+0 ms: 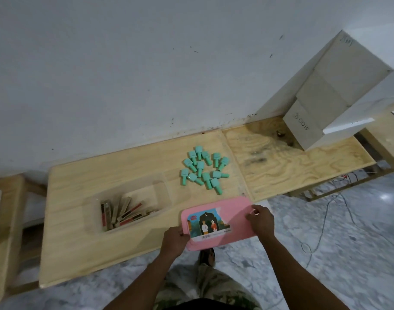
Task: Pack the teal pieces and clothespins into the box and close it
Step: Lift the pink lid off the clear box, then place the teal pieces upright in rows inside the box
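A clear plastic box [162, 193] stands on the wooden table [84, 242], holding several wooden clothespins [121, 213] with red sides at its left end. Several teal pieces [202, 170] lie in a loose heap on the table behind and to the right of the box. A pink lid [234, 222] with a picture label rests flat at the table's front edge, overhanging it. My left hand [173, 241] grips the lid's left edge and my right hand [261, 220] grips its right edge.
A plywood board [292, 162] extends the table to the right. A large white folded carton [325, 95] leans against the wall at the back right. A low wooden bench [3, 220] stands at the left. Cables [325, 220] run over the marble floor.
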